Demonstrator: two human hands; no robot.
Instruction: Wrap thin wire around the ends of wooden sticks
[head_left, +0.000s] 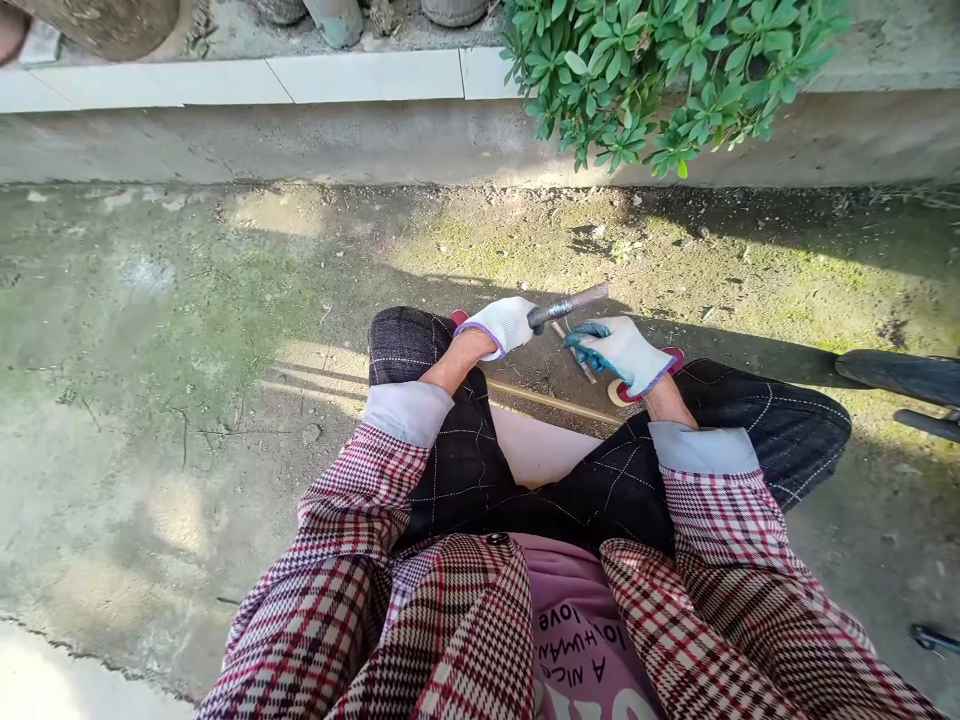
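Observation:
I sit low over mossy concrete ground, knees apart, both hands in white gloves with blue-green palms. My left hand (504, 323) is closed round the handle of a grey metal tool (571, 303) whose blade points right. My right hand (619, 350) is closed beside it, fingers curled over a thin stick (578, 361) lying on the ground between my knees. The tool's blade passes just above my right hand's fingers. A long thin cane (553, 400) lies across the ground under my hands.
A concrete kerb (300, 135) with white tiles on top runs across the back. A green leafy plant (652, 70) hangs over it at the upper right. Dark objects (900, 378) jut in at the right edge. Pots (112, 22) stand behind the kerb.

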